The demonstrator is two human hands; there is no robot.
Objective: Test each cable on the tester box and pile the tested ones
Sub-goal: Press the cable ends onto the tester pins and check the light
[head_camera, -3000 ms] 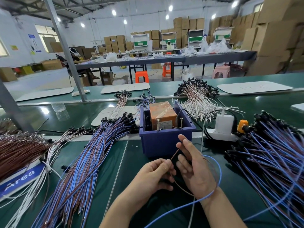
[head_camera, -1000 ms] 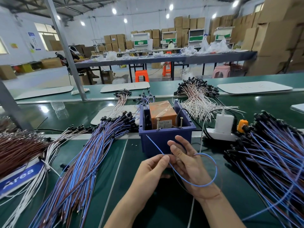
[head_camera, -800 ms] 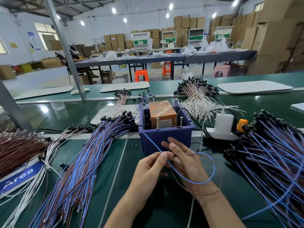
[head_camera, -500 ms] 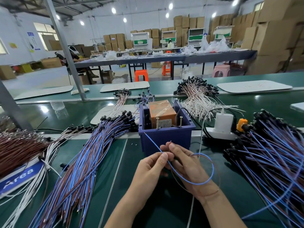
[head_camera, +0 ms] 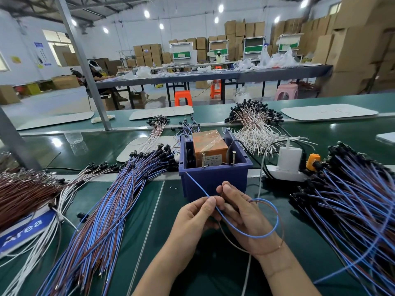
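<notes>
Here, left hand (head_camera: 196, 216) pinches blue wire (head_camera: 196, 184), right hand (head_camera: 241, 212) grips brown wire (head_camera: 282, 231); next, probably ends onto tester box (head_camera: 210, 149) screws (head_camera: 203, 160).

White power strip (head_camera: 284, 175) right of centre; white charger (head_camera: 289, 157) and orange plug (head_camera: 312, 161) seated in it. Grey steel post (head_camera: 83, 67) far left, slanting. White mat (head_camera: 329, 112) far right on green belt. Beyond: long grey table (head_camera: 213, 75), plastic bags (head_camera: 277, 58) on top, orange stool (head_camera: 182, 97) and pink stool (head_camera: 286, 91) alongside. Cardboard boxes (head_camera: 354, 50) stacked far right. Blue "Area" label (head_camera: 23, 229) near left.
</notes>
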